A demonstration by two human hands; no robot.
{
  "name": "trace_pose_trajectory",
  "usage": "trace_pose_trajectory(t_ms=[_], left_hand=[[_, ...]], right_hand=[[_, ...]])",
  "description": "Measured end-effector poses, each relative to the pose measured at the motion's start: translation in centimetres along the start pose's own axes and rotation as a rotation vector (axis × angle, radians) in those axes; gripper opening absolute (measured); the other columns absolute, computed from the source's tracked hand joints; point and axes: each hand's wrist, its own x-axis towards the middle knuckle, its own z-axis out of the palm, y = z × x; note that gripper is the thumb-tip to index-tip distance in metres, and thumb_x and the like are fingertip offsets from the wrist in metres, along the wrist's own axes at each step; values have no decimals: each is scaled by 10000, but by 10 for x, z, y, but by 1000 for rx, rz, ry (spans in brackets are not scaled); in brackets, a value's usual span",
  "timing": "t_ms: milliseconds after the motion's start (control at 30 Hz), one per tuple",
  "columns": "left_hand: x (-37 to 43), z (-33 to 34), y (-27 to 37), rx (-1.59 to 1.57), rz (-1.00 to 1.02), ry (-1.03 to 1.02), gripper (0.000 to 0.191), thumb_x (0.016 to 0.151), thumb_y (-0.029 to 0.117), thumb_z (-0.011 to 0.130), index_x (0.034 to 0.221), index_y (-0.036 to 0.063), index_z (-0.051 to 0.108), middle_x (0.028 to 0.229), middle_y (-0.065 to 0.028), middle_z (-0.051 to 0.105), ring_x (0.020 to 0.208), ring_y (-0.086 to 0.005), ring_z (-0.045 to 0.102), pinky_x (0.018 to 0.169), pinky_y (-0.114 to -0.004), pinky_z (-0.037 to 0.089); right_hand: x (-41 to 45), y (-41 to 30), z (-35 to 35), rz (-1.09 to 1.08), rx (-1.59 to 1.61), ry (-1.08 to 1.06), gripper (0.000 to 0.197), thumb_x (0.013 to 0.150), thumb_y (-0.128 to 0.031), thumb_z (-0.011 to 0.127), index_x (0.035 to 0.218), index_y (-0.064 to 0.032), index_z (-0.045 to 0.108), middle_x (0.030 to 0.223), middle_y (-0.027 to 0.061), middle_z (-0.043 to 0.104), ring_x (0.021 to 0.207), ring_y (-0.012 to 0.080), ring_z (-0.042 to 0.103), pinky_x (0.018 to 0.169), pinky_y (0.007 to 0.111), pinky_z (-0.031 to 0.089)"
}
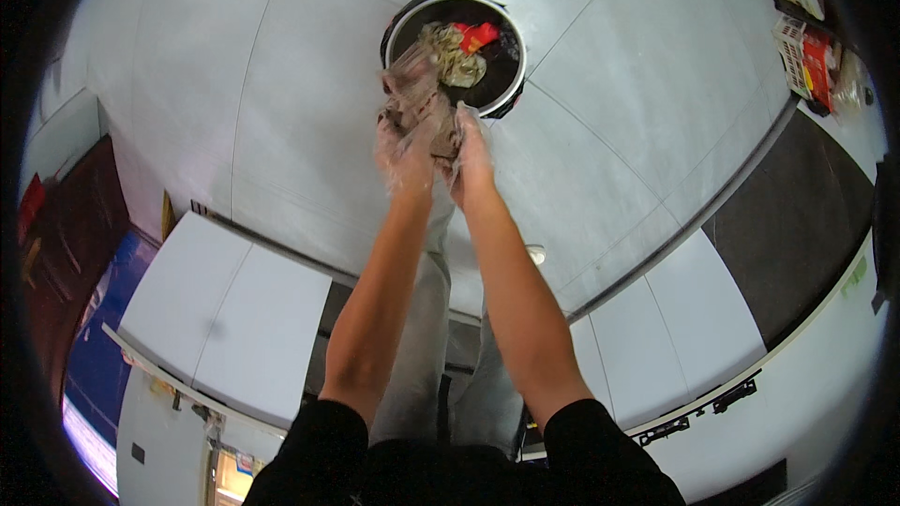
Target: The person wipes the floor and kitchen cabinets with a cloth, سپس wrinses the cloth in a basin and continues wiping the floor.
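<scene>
Both of my hands are in clear plastic disposable gloves, reaching out over the floor at the near rim of a round waste bin (522,63) with a dark liner. My left hand (406,158) grips a crumpled brownish bundle (422,100), which looks like soiled cloth or paper with thin plastic around it. On the bundle's other side, my right hand (472,151) holds its lower right part. The bundle's upper end overlaps the bin's left rim. Inside the bin lie a crumpled yellowish plastic bag (464,70) and a red wrapper (479,36). My fingers are partly hidden by the bundle.
Grey floor tiles (323,84) surround the bin. White cabinet fronts (225,316) stand behind my legs on the left, with more white cabinet doors (668,330) on the right. A white plastic basket (789,48) and packages sit at the far right. A brown door-like panel (77,225) is at left.
</scene>
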Motion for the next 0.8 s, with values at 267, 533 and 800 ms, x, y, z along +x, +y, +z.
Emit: trace_pose_trajectory(t_ms=[267, 533, 800], left_hand=[[-53, 9, 57, 262, 257, -180, 418, 846, 13, 690, 1253, -17, 602, 1059, -94, 671, 948, -191, 629, 851, -319, 513], [-151, 52, -34, 1355, 823, -854, 582, 740, 16, 716, 1295, 157, 607, 989, -142, 646, 908, -376, 633, 811, -454, 523], [-277, 63, -210, 1605, 879, -2096, 671, 831, 104, 701, 1465, 176, 495, 1318, -218, 591, 1200, -394, 586, 1019, -459, 486]], right_hand=[[-26, 25, -71, 155, 49, 53, 491, 954, -542, 592, 1152, -94, 624, 965, 46, 657, 829, 200, 627, 813, 375, 550], [-100, 63, -216, -275, 662, -204, 761, 1034, -556, 460, 1566, -43, 278, 1571, 144, 378, 1421, 283, 403, 1154, 447, 369], [-106, 171, -440, 84, 1084, 255, 279, 952, -220, 670, 1171, -48, 645, 1054, 134, 675, 888, 294, 683, 775, 438, 589]])
